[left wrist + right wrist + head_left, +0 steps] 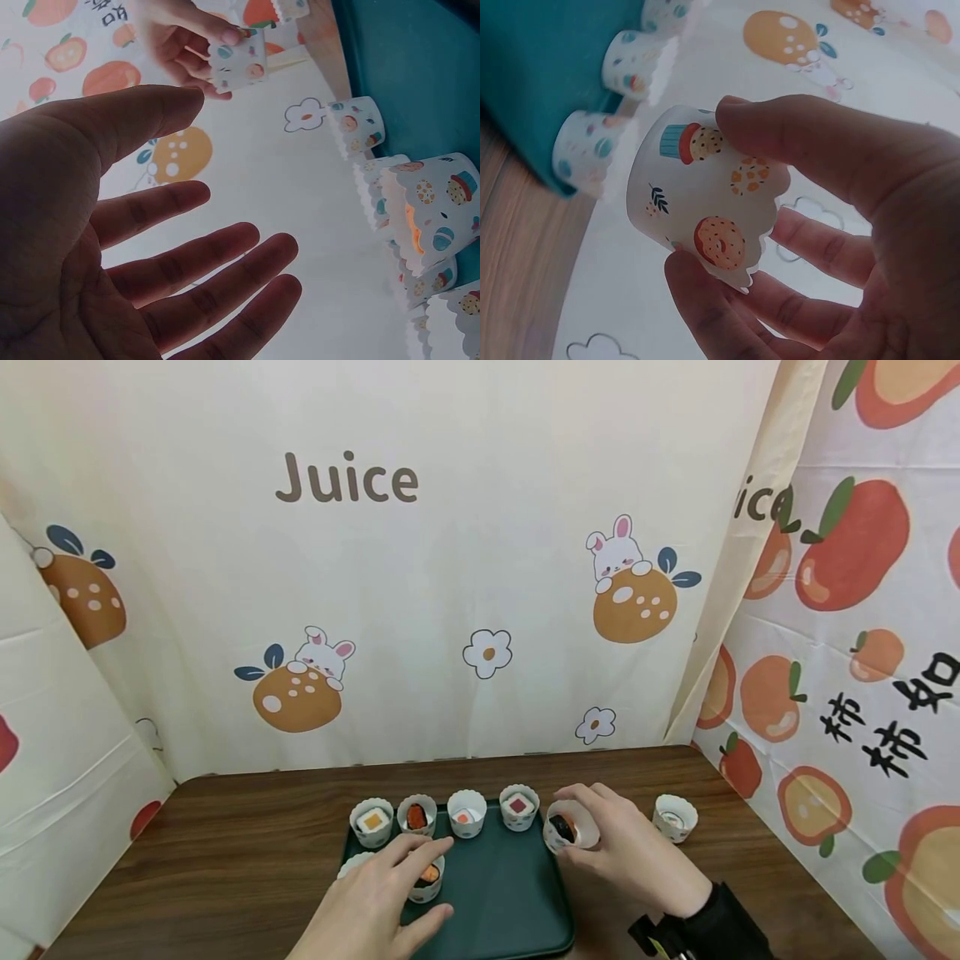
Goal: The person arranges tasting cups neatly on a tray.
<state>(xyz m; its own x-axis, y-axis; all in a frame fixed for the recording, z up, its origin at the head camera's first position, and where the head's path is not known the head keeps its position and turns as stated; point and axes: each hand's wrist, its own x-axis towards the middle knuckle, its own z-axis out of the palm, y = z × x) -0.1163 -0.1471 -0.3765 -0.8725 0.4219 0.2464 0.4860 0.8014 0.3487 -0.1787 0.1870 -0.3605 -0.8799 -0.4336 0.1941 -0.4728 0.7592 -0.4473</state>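
Note:
My right hand [618, 839] grips a white paper baking cup [705, 195] by its scalloped side, thumb on one side and fingers on the other. Cupcake and doughnut prints cover its wall. A dark sushi-like piece [562, 828] shows inside it in the head view. This cup is just beyond the tray's right edge. My left hand [382, 897], fingers spread, hovers over the left part of the dark green tray [495, 893] and holds nothing. Close by its fingers stands a cup [442, 210] with an orange-topped piece; another cup there is mostly hidden behind the hand.
Along the tray's far edge stand several filled cups, among them one with a yellow-topped piece [372, 820] and one with a red-square piece [518, 806]. Another cup [675, 817] stands on the wooden table [247, 860] to the right. Printed curtains [420, 577] surround the table.

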